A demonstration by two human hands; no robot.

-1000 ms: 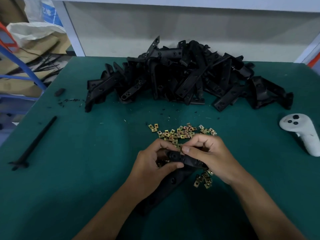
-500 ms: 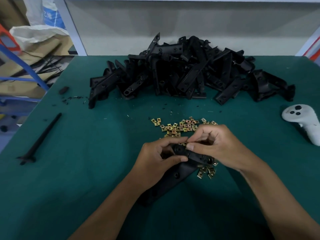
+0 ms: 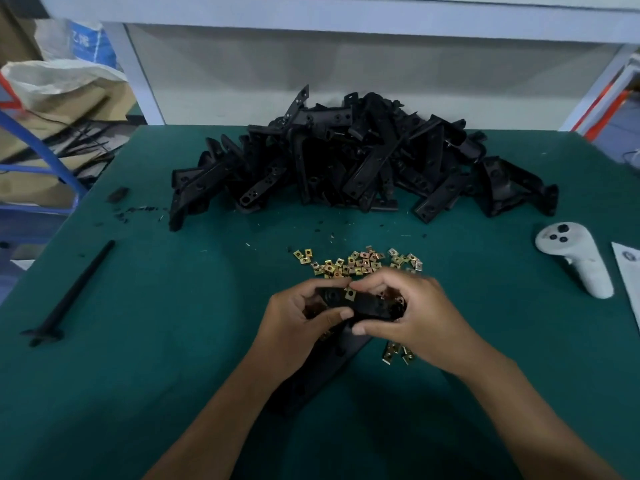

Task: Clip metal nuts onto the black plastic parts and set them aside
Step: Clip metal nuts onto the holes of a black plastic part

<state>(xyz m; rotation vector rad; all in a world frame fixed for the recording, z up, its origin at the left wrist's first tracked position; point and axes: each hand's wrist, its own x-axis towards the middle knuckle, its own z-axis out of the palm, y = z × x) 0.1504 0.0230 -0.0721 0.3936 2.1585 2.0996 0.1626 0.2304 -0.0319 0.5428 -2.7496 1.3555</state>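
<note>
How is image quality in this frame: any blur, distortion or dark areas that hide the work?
Head view: wide-angle bending curves the table edge and shelf posts; lighting dim and even, no glare; the pile of black plastic parts merges into shadow; left hand and right hand slightly soft, yet a metal nut on the held black part reads clearly.

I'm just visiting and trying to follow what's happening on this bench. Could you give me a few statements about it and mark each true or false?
1. Both hands hold one black part. True: the left hand and right hand grip it together.
2. A metal nut sits on that part. True.
3. The loose nuts lie in a tray. False: they lie scattered on the green table.
4. The pile of black parts is nearer the person than the nuts. False: it lies beyond them.
5. A white controller lies at the table's right. True.
</note>
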